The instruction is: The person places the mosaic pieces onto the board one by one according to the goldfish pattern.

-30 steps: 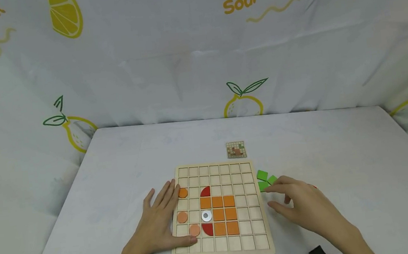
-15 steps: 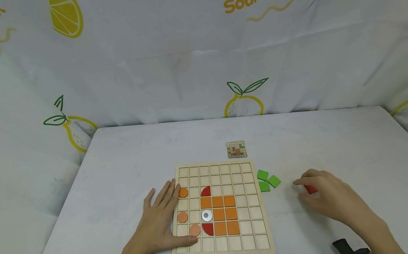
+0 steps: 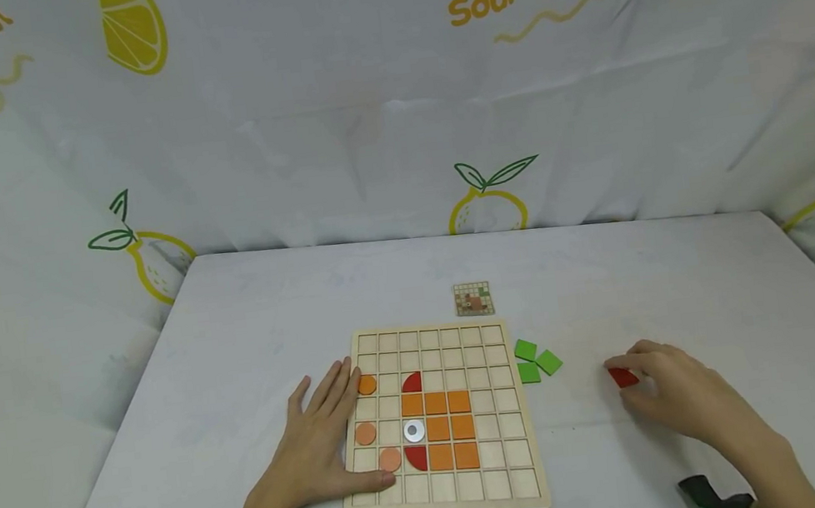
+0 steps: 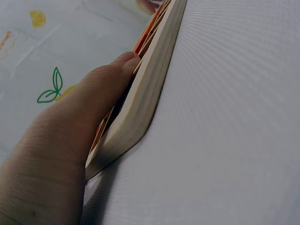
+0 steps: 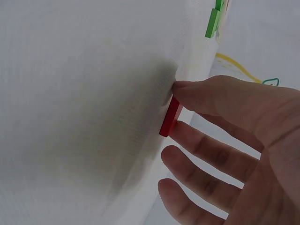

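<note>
My left hand [image 3: 324, 452] rests on the left side of a wooden grid board [image 3: 507, 504], fingers spread and straight along its edge. The left wrist view shows the thumb [image 4: 101, 89] lying over the board's rim. Well to the right of the board, my right hand [image 3: 683, 390] pinches a small red piece [image 3: 623, 378] low at the white table. In the right wrist view the red piece [image 5: 170, 117] sits between thumb and fingertips, its shape partly hidden. On the board lie orange squares [image 3: 438, 430], orange discs [image 3: 365, 434], red quarter-rounds [image 3: 417, 459] and a white ring-like disc [image 3: 414, 430].
Three green squares [image 3: 526, 349] lie just off the board's right edge. A small patterned card [image 3: 473, 299] lies behind the board. A white cloth with lemon prints [image 3: 365, 150] hangs behind the table [image 3: 270, 303].
My right hand has left the green squares and moved right to the red piece, then shifted slightly further right with its fingers on it. The left hand has stayed on the board.
</note>
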{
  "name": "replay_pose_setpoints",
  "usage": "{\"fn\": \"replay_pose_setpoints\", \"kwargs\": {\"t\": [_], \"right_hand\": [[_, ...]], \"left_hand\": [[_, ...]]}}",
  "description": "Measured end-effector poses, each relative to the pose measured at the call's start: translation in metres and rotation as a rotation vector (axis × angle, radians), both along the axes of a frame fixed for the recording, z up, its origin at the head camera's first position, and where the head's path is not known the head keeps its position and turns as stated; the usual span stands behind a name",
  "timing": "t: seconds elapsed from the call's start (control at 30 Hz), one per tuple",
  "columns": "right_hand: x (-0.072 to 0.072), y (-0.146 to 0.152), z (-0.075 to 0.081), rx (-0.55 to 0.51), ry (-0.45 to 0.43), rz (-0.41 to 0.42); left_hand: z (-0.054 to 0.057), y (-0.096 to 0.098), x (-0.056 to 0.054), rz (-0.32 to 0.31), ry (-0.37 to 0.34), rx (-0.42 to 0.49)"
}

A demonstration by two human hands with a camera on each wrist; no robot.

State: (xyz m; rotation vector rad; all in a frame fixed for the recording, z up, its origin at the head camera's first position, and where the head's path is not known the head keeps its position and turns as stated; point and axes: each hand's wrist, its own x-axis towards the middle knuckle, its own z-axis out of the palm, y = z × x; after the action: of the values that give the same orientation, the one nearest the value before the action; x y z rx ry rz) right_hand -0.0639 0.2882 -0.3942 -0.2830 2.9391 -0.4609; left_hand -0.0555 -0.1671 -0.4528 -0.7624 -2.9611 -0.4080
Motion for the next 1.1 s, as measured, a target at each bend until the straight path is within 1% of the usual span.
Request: {"fn": "replay_pose_setpoints", "kwargs": {"t": [0.13,0.27,0.37,0.53,0.63,0.8,0.9,1.0,1.1], "right_hand": [[-0.002,-0.001,-0.002,-0.017,-0.011,-0.011],[-0.004,-0.004,-0.003,-0.026,-0.053,-0.027],[-0.003,-0.007,-0.004,-0.038,-0.074,-0.034],[0.002,-0.009,-0.004,-0.095,-0.114,-0.041],[0.004,-0.009,-0.003,-0.107,-0.127,-0.018],[0.006,-0.009,-0.001,-0.076,-0.073,0.051],[0.006,-0.009,-0.002,-0.081,-0.07,0.096],[0.005,-0.009,-0.003,-0.083,-0.086,0.108],[0.006,-0.01,-0.003,-0.079,-0.084,0.111]], "left_hand": [[-0.001,0.0,0.0,0.0,0.0,0.001],[-0.002,0.0,-0.001,0.001,0.0,0.001],[-0.003,0.0,-0.001,0.0,0.002,0.001],[-0.004,-0.001,-0.001,-0.003,0.006,-0.001],[-0.004,-0.001,-0.001,-0.002,0.004,0.001],[-0.003,-0.001,0.0,0.002,-0.006,0.006],[-0.002,0.0,0.0,0.001,-0.009,0.007],[-0.001,0.0,0.0,-0.002,-0.007,0.006],[-0.001,0.0,0.0,-0.003,-0.002,0.002]]}}
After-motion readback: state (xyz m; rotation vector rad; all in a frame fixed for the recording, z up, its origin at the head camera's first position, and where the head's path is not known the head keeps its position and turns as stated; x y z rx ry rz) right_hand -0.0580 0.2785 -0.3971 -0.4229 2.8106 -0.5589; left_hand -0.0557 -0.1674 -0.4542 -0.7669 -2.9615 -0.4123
